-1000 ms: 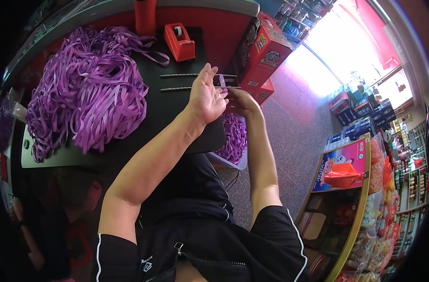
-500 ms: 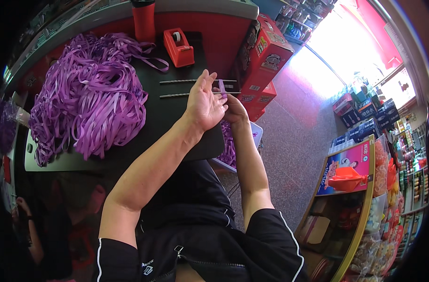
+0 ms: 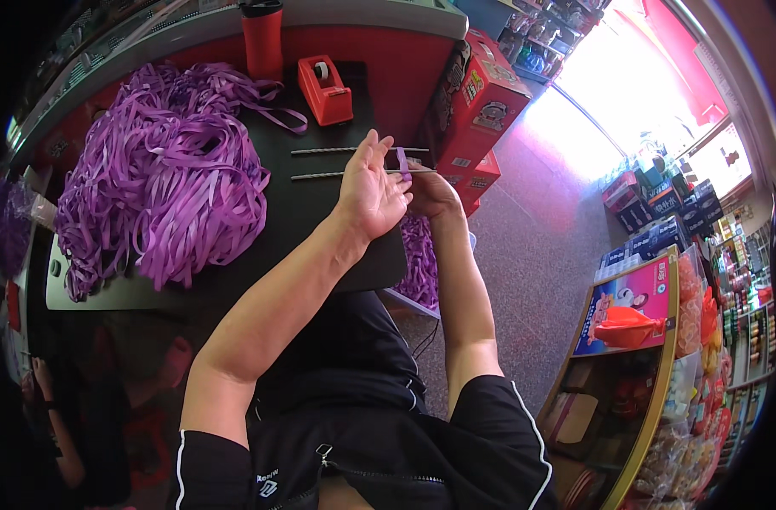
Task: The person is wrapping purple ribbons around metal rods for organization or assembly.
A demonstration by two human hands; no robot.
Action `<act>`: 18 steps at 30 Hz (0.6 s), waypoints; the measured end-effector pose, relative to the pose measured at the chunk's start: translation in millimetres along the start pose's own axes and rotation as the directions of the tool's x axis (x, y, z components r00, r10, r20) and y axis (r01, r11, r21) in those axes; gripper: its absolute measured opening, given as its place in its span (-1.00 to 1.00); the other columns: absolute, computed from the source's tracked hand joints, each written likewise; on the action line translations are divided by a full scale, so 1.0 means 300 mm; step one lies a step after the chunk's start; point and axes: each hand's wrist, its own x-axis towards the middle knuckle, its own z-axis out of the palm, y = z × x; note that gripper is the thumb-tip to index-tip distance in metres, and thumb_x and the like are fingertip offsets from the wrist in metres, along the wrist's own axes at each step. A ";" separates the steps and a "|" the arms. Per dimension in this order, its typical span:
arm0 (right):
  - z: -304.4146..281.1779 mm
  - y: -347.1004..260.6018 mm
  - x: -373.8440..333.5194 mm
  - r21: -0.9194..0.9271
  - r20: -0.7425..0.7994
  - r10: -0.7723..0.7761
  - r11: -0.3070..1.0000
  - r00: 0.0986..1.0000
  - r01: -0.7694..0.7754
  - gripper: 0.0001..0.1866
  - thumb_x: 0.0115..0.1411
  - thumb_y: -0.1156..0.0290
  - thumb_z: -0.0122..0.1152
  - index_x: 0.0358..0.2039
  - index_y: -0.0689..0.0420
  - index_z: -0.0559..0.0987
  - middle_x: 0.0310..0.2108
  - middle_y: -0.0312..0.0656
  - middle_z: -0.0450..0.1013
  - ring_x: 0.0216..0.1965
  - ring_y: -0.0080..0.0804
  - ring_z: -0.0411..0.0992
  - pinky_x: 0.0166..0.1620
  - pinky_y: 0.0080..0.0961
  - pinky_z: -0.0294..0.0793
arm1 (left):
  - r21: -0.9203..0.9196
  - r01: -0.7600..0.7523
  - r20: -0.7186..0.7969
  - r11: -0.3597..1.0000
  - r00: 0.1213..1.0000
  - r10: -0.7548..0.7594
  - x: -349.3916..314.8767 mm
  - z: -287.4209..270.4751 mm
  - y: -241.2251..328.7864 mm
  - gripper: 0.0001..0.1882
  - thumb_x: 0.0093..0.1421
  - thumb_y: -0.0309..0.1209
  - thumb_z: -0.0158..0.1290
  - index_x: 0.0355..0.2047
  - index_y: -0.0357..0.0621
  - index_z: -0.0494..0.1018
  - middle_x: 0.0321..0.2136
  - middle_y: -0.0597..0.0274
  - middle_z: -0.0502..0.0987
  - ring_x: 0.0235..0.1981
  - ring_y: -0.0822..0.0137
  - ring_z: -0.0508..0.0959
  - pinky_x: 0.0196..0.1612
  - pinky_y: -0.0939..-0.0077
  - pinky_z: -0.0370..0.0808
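Observation:
Two thin twisted metal rods [image 3: 320,176] stick out side by side over the dark tabletop, with a short purple ribbon [image 3: 402,159] spanning them near their right ends. My left hand [image 3: 369,194] lies palm up across the rods, its fingers spread and the nearer fingertips beside the ribbon. Close on its right, my right hand [image 3: 436,197] has its fingers bent in at the ribbon's lower end by the nearer rod. Its fingertips are partly hidden behind my left hand. A large tangled heap of purple ribbon [image 3: 180,178] covers the table's left side.
On the dark table [image 3: 307,246], an orange-red tape dispenser [image 3: 326,93] stands near a red tumbler [image 3: 262,47]. Red cartons [image 3: 481,102] are stacked at the right edge. A pale bin [image 3: 409,299] below holds more purple ribbon. A glass cabinet [image 3: 609,382] stands at right; another person's arm [image 3: 61,433] shows lower left.
My right hand has turned slightly and shifted a little to the right around the ribbon's lower end. My left hand stays nearly in place.

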 end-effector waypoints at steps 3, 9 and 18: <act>0.028 -0.023 -0.008 -0.089 -0.030 0.013 0.996 0.999 -0.015 -0.64 0.31 0.25 -0.07 -0.08 0.28 0.46 -0.13 0.08 0.47 -0.08 -0.12 0.47 0.01 -0.18 0.43 | -0.003 -0.003 -0.010 1.000 1.000 0.003 -0.001 -0.003 0.003 -0.13 0.25 0.18 -0.20 0.38 0.07 -0.28 0.29 -0.41 -0.55 0.36 -0.14 -0.53 0.32 0.03 -0.58; 0.057 -0.048 -0.043 -0.221 -0.217 -0.065 0.975 0.974 0.016 -0.54 0.35 0.10 -0.14 -0.21 0.28 0.55 -0.28 -0.03 0.55 -0.22 -0.13 0.50 -0.03 -0.17 0.43 | 0.004 -0.010 -0.024 1.000 1.000 0.010 -0.011 0.003 0.013 -0.12 0.25 0.19 -0.20 0.38 0.06 -0.28 0.29 -0.41 -0.56 0.36 -0.13 -0.54 0.31 0.03 -0.60; 0.062 -0.072 -0.064 -0.414 -0.489 -0.205 0.910 0.848 -0.018 -0.52 0.08 -0.07 0.28 -0.38 0.18 0.58 -0.43 -0.10 0.53 -0.37 -0.21 0.52 -0.25 -0.22 0.52 | 0.017 0.007 -0.023 1.000 1.000 -0.006 -0.012 0.009 0.008 -0.10 0.23 0.21 -0.19 0.38 0.07 -0.30 0.29 -0.42 -0.55 0.36 -0.13 -0.53 0.31 0.03 -0.61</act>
